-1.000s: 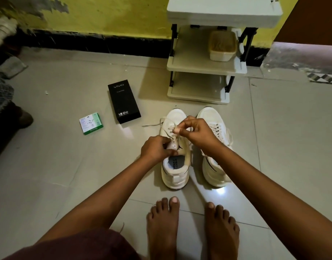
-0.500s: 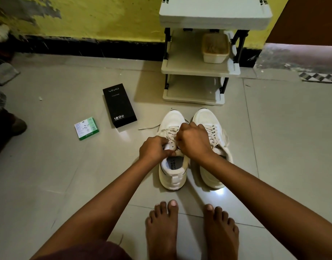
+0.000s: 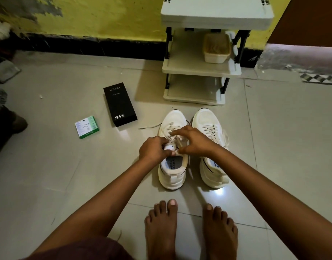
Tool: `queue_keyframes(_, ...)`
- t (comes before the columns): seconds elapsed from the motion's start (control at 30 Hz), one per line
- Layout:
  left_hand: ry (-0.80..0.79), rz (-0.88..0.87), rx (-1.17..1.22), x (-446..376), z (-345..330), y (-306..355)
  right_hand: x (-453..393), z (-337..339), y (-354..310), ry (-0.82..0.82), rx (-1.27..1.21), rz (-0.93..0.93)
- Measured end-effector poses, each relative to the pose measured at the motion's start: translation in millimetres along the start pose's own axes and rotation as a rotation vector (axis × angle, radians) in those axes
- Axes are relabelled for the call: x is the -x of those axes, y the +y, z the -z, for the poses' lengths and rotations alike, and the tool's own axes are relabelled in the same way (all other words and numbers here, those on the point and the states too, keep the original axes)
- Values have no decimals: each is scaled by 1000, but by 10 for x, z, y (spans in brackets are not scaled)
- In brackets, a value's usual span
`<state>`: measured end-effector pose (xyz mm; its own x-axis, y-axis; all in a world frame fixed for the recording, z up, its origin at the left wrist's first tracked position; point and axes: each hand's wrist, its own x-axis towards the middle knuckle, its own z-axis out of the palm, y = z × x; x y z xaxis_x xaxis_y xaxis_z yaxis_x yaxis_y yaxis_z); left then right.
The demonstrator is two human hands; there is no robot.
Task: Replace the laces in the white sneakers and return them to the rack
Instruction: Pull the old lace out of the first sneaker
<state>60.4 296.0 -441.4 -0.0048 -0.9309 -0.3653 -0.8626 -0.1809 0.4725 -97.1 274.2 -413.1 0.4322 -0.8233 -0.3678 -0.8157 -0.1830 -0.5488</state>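
Observation:
Two white sneakers stand side by side on the tiled floor, toes toward the rack. My left hand (image 3: 153,149) grips the tongue and left collar of the left sneaker (image 3: 173,171). My right hand (image 3: 194,140) reaches across its eyelets, fingertips pinching the white lace (image 3: 170,128) over the tongue. One loose lace end (image 3: 149,126) trails on the floor to the left of the toe. The right sneaker (image 3: 211,128) is laced and untouched. The white three-tier shoe rack (image 3: 200,70) stands just beyond the shoes against the yellow wall.
A beige tub (image 3: 216,48) sits on the rack's middle shelf. A black phone box (image 3: 120,104) and a small green-and-white box (image 3: 87,127) lie on the floor to the left. My bare feet (image 3: 191,229) are just behind the shoes. Dark clutter lines the left edge.
My right hand came down from a raised pull onto the left sneaker's laces, then spread its fingers over the eyelets. The left hand stayed on the tongue.

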Motion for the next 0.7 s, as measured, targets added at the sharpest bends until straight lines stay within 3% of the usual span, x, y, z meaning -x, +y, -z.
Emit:
queue_keyframes(0.07, -1, 5, -9, 3, -3, 5, -9, -11, -31, 14, 165, -2)
queue_keyframes(0.2, -2, -1, -5, 16, -5, 14, -19, -26, -162, 259, 484, 31)
queue_keyframes(0.3, -6, -7, -21, 31, -6, 23, -59, -7, -228, 249, 514, 31)
queue_keyframes(0.37, -10, -1, -54, 32, -10, 20, -47, 81, -237, 209, 265, -18)
queue_keyframes(0.5, 4, 6, -90, 24, -30, 24, 41, 207, -247, 165, -500, -31)
queue_keyframes(0.57, 12, 0, -100, 27, -47, 44, 34, 181, -230, 234, -632, -71)
queue_keyframes(0.63, 23, 4, -93, 23, -58, 52, -1, 111, -185, 211, -416, -95)
queue_keyframes(0.7, 28, 18, -84, 22, -60, 54, -15, 13, -143, 88, 101, -87)
